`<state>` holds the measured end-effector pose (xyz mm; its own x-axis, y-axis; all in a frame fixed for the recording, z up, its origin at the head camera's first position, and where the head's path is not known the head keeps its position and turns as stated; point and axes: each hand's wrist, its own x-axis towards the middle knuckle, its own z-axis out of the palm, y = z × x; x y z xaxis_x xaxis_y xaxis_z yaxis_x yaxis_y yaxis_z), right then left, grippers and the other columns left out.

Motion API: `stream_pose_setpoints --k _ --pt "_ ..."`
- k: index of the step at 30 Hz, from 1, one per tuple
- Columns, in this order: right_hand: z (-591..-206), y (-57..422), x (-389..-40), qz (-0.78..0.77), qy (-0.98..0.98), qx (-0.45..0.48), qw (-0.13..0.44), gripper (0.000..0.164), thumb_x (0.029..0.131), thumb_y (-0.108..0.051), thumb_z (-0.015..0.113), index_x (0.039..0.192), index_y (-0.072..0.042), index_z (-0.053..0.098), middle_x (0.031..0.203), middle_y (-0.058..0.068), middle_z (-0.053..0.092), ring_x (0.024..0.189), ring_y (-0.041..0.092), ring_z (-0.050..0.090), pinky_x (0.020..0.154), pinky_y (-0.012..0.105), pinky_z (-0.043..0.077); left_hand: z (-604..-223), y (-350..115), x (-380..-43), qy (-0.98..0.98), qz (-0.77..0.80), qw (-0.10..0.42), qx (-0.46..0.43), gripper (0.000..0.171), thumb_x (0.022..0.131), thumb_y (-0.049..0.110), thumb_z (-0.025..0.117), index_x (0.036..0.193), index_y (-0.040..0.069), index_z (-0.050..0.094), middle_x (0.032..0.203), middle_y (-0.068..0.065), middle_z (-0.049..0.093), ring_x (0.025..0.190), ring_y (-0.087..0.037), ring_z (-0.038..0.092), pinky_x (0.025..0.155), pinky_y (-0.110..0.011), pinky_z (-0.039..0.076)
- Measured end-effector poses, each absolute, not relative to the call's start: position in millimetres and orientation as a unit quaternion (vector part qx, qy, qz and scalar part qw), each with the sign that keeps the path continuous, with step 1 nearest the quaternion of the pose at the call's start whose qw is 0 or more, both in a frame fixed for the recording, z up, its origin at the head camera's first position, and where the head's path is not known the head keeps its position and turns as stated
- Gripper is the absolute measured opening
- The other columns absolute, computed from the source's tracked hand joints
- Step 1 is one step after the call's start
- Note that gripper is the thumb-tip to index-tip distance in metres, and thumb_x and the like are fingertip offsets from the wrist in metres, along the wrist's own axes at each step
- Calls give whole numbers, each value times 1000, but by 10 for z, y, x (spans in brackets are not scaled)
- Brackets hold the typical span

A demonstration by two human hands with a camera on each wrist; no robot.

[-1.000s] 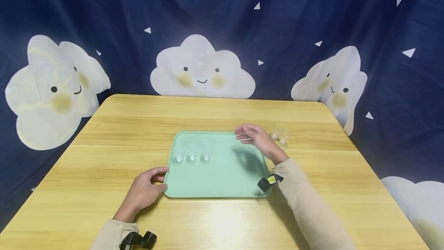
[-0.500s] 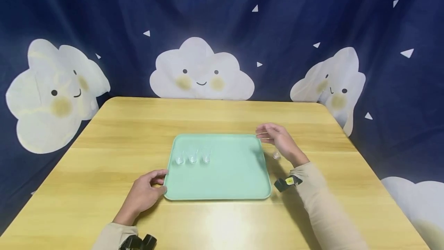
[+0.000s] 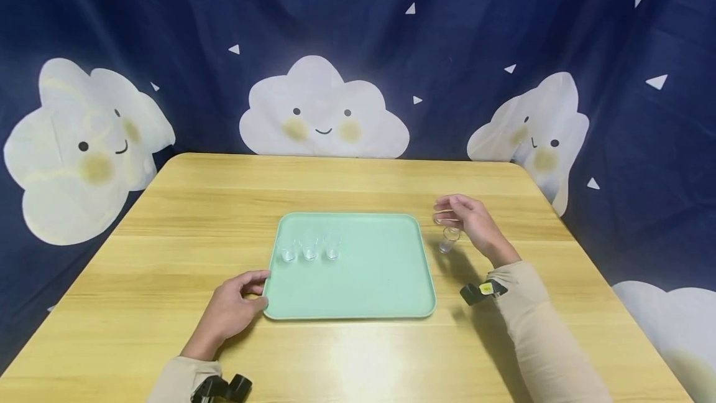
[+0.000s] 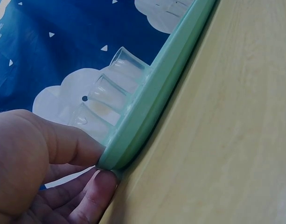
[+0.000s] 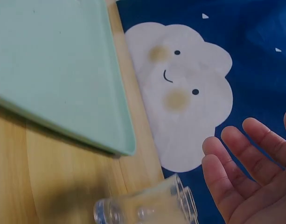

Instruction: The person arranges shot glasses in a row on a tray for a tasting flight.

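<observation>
Left hand [image 3: 232,306]: pinches the near part of the left edge of a pale green tray [image 3: 358,288], fingers and thumb closed about the rim; the left wrist view shows the grip at a corner. Right hand [image 3: 472,222]: well apart from the left, raised beyond the right edge of the tray, fingers loosely extended and grasping nothing. Sleeves: beige, one on each arm; sleeve of the right arm [image 3: 539,328]. Wrist devices: black, one at each cuff, the right device [image 3: 475,293] bearing a yellow label.

Tray: rectangular with rounded corners, low raised rim, lies flat on the table between the hands. Row of glasses [image 3: 310,253]: three, small, clear, upright, side by side on the left part of the tray. Loose glass [image 3: 449,241]: clear, stands on the table to the right of the tray, just beside the right hand and apart from its fingers. Second loose glass [image 3: 437,221]: mostly hidden by the right hand.

Table [image 3: 347,359]: light wood grain, rounded far corners. Backdrop [image 3: 447,36]: dark blue cloth printed with white triangles and smiling white clouds [image 3: 324,107], yellow-cheeked.
</observation>
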<state>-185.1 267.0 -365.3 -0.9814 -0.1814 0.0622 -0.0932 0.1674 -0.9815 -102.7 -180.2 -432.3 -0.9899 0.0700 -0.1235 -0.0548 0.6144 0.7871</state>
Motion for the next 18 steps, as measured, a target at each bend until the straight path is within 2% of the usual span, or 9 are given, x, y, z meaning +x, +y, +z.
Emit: stream_pose_setpoints --k 7,11,14,18 --pt "-3665 2789 -1827 -639 764 -91 27 47 106 -19 35 126 23 41 106 -5 62 95 9 65 93 35 48 -4320 -1803 -1025 894 442 70 6 48 82 6 69 129 3 61 104 -6 66 99 -23 59 77 -35 45" --pt "-3664 2838 -1805 -627 774 -85 22 47 106 -21 36 126 21 42 105 -7 63 100 14 65 92 32 48 -4324 -1802 -1023 893 444 72 4 48 82 6 69 130 3 60 105 -6 66 99 -22 59 77 -35 45" --pt "-3668 2869 -1787 -619 781 -77 20 47 106 -21 36 127 21 42 107 0 63 103 18 64 92 32 48 -4325 -1803 -1024 893 444 72 6 49 82 7 69 130 3 60 105 -6 66 99 -23 59 76 -35 45" --pt "-3678 2906 -1761 -607 792 -66 19 48 106 -21 35 129 21 41 115 14 60 104 18 63 91 30 48 -4322 -1801 -1024 894 442 72 7 49 82 8 69 130 3 60 105 -5 66 99 -23 59 76 -35 44"
